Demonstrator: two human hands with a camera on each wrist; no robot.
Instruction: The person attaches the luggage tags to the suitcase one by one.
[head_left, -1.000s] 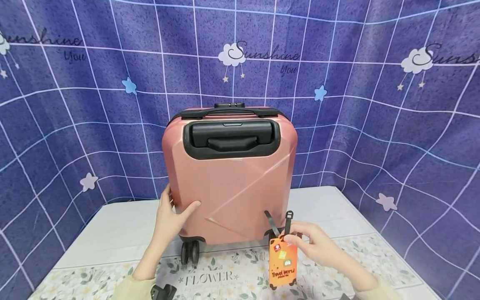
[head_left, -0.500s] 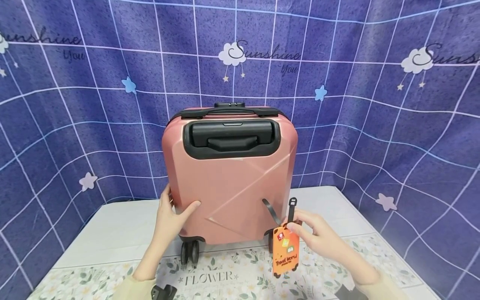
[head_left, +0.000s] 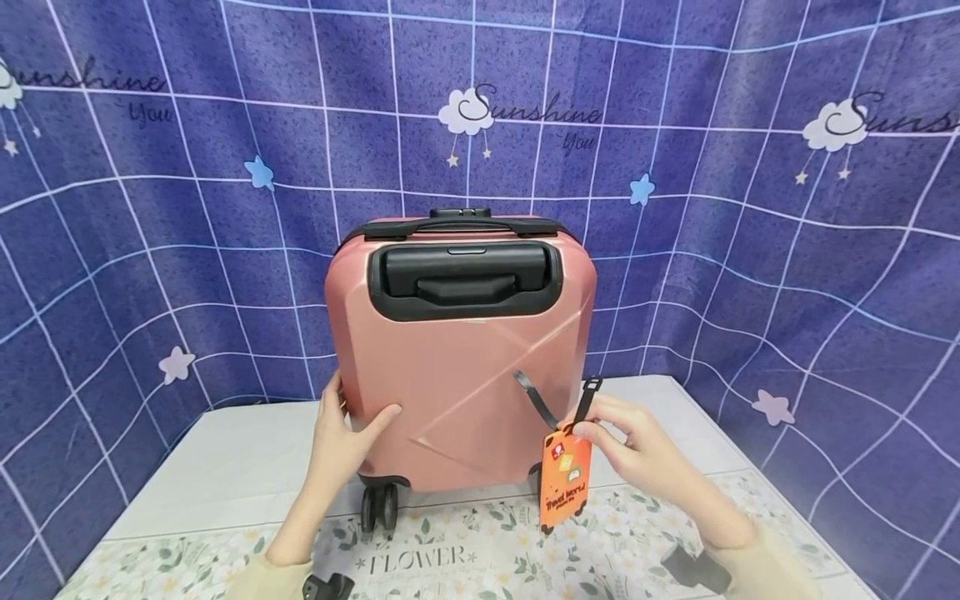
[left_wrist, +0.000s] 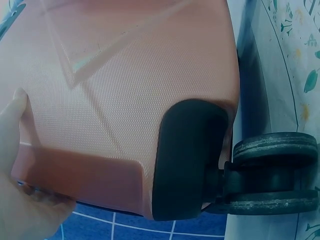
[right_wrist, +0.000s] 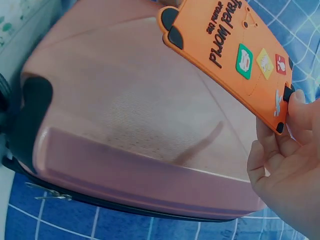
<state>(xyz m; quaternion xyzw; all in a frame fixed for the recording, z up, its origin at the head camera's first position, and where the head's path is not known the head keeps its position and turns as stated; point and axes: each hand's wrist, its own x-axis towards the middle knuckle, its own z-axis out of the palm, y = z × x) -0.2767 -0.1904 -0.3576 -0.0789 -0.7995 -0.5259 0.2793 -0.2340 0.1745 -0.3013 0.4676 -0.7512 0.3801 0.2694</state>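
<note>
A pink hard-shell suitcase (head_left: pixel 465 375) stands upright, its black handle recess facing me. My left hand (head_left: pixel 341 433) grips its lower left side, thumb (left_wrist: pixel 19 100) on the front panel and fingers round the edge. At the lower right, my right hand (head_left: pixel 626 437) pinches an orange luggage tag (head_left: pixel 564 479) by its top corner, just in front of the shell. The tag reads "Travel World" and hangs slightly tilted. Its black strap is unfastened: the buckle end (head_left: pixel 592 385) sticks up by my fingers, and the loose end (head_left: pixel 528 392) points up and left.
The suitcase has a top carry handle (head_left: pixel 461 225) and a black double wheel (head_left: pixel 378 507) at lower left. Under it lies a flower-printed cloth (head_left: pixel 450 575) on a white surface. A purple grid-patterned curtain (head_left: pixel 225 275) encloses the back and sides.
My right hand has lifted the luggage tag, and the strap's loose end has risen up and left across the suitcase. My left hand and the suitcase have stayed put.
</note>
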